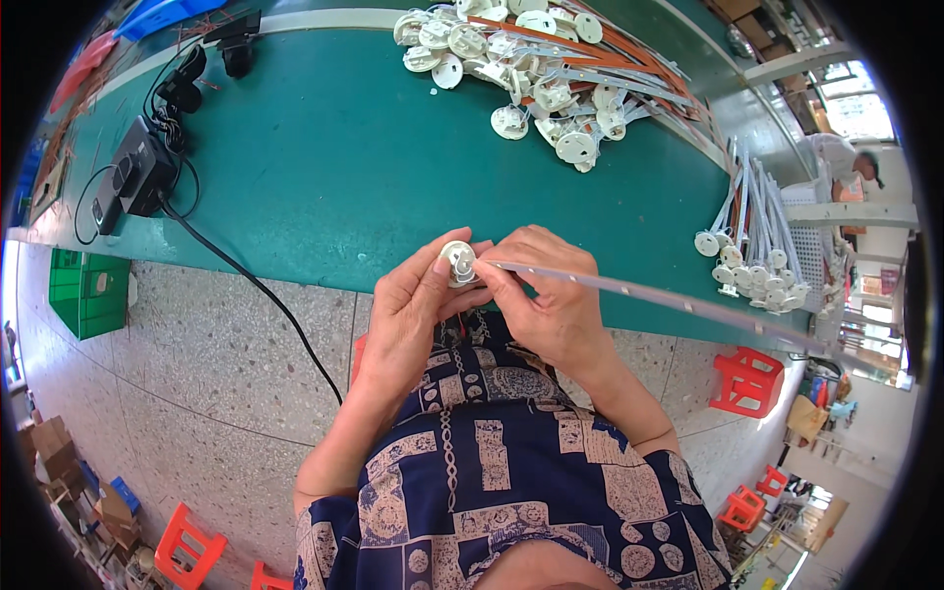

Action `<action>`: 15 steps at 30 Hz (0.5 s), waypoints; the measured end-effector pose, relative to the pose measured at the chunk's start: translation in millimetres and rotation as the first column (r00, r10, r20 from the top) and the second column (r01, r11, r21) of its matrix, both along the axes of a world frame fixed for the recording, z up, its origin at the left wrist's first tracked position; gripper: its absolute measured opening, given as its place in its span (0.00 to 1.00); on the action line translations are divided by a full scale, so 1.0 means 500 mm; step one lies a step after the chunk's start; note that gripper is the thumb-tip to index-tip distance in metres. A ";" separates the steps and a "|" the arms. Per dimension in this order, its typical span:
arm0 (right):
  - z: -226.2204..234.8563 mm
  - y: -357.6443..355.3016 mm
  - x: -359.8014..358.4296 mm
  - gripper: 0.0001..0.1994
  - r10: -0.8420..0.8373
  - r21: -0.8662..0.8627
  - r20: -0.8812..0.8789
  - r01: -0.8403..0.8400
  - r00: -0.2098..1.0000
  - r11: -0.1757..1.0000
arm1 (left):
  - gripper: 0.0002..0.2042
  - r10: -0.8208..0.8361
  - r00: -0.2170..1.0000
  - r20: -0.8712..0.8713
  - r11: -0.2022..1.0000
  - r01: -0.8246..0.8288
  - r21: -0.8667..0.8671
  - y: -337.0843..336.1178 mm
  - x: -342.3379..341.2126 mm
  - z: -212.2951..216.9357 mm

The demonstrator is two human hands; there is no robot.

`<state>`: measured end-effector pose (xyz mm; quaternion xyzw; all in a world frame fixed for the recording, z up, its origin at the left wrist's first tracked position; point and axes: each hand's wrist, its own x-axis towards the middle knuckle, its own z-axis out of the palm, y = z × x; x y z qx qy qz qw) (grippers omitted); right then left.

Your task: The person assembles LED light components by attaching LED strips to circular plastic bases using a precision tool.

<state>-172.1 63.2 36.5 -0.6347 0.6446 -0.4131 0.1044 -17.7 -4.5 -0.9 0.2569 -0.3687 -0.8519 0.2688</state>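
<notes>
At the near edge of the green table [324, 147], my left hand [413, 290] grips a small round white plastic cap [455, 258] between thumb and fingers. White wire or moulded detail shows on the cap's face. Close beside it, my right hand [546, 295] pinches the end of a long thin LED strip [649, 295], which stretches away to the right past the table's edge. The strip's end meets the cap, but my right fingertips partly hide the join.
A heap of white caps with strips [531, 69] lies at the far side. More capped strips [757, 270] hang at the right edge. A black power box [143, 167] with cables sits at left. Nearby are a green crate [88, 295], a red stool [747, 382] and a person [836, 157].
</notes>
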 end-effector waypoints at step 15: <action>0.035 0.013 -0.043 0.06 -0.119 0.130 0.557 0.055 0.822 0.990 | 0.24 -0.139 0.986 -0.093 0.985 0.148 0.092 0.002 -0.014 0.042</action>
